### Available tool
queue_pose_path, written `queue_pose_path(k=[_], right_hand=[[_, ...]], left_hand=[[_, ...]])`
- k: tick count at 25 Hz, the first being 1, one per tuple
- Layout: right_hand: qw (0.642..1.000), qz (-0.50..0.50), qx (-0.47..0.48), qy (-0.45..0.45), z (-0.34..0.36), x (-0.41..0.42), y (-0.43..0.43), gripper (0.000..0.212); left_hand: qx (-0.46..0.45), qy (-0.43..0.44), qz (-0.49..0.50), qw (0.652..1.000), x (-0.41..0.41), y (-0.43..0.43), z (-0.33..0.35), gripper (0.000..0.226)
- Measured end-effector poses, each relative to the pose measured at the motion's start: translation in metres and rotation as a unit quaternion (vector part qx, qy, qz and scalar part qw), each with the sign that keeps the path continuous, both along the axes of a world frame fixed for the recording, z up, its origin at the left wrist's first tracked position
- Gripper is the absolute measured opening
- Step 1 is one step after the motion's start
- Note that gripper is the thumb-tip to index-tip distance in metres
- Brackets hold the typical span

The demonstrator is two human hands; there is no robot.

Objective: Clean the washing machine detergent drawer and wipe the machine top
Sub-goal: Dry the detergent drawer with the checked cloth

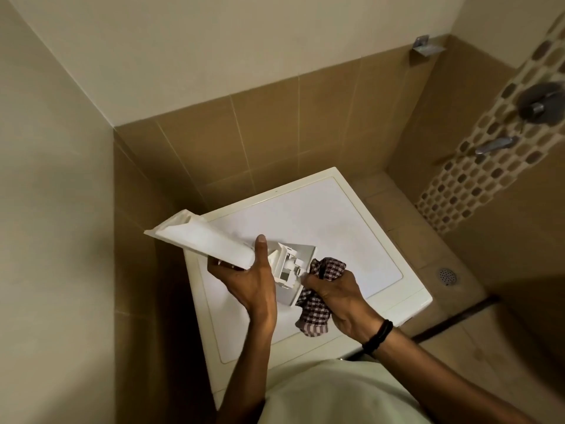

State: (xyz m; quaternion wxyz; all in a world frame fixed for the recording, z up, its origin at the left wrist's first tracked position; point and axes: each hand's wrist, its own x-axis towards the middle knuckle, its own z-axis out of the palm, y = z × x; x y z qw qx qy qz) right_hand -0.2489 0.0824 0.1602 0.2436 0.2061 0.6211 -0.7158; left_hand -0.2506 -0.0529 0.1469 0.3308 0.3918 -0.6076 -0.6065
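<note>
White detergent drawer (214, 243) tilted above machine top (305, 221); checkered cloth (318, 301) at its end.

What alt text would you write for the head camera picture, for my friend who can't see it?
Seen from above, a person's left hand holds a white detergent drawer over the washing machine top, while the right hand grips a checked cloth at the drawer's end. Brown tiled walls, a tap and a floor drain are around it.

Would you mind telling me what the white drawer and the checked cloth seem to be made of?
The white detergent drawer looks like rigid moulded plastic, smooth and matt, given its crisp edges and internal compartments. The maroon checked cloth looks like soft woven fabric, perhaps cotton: it crumples and droops.
</note>
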Motion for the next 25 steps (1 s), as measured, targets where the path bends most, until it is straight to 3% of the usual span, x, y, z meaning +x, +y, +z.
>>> queue_pose_path(k=[2, 3, 5, 7, 10, 13, 16, 17, 19, 21, 23, 25], right_hand=[[0.979, 0.061, 0.127, 0.151, -0.004, 0.005, 0.009, 0.015], [0.943, 0.087, 0.196, 0.256, -0.006, 0.008, 0.014, 0.017], [0.831, 0.152, 0.274, 0.459, -0.007, 0.017, 0.022, 0.028], [0.738, 0.272, 0.315, 0.531, -0.004, 0.027, 0.016, 0.041], [0.639, 0.388, 0.41, 0.523, -0.017, 0.027, 0.009, 0.057], [0.642, 0.337, 0.477, 0.497, -0.02, 0.019, 0.008, 0.058], [0.635, 0.36, 0.455, 0.51, -0.017, 0.029, 0.002, 0.06], [0.645, 0.36, 0.442, 0.509, -0.02, 0.026, 0.002, 0.052], [0.704, 0.338, 0.413, 0.468, -0.024, 0.017, 0.01, 0.038], [0.674, 0.353, 0.418, 0.496, -0.026, 0.009, 0.014, 0.051], [0.634, 0.408, 0.4, 0.521, -0.03, 0.014, 0.019, 0.048], [0.684, 0.394, 0.35, 0.504, -0.027, 0.003, 0.025, 0.034]], left_hand=[[-0.018, -0.004, 0.034, 0.999, -0.004, -0.006, 0.004, 0.08], [-0.024, -0.012, 0.044, 0.999, -0.006, -0.008, 0.005, 0.08], [-0.046, -0.031, 0.052, 0.997, -0.009, -0.01, 0.008, 0.083], [-0.087, -0.05, 0.055, 0.993, -0.009, -0.006, 0.008, 0.084], [-0.154, -0.081, 0.038, 0.984, -0.006, 0.004, 0.007, 0.085], [-0.185, -0.078, 0.036, 0.979, -0.002, 0.007, 0.006, 0.086], [-0.21, -0.078, 0.044, 0.974, -0.003, 0.002, 0.006, 0.086], [-0.215, -0.084, 0.044, 0.972, -0.002, 0.002, 0.005, 0.086], [-0.197, -0.078, 0.038, 0.977, -0.002, 0.002, 0.006, 0.088], [-0.185, -0.078, 0.033, 0.979, -0.004, 0.001, 0.006, 0.089], [-0.196, -0.086, 0.028, 0.976, -0.003, 0.001, 0.004, 0.089], [-0.184, -0.07, 0.022, 0.98, -0.001, -0.001, 0.003, 0.09]])
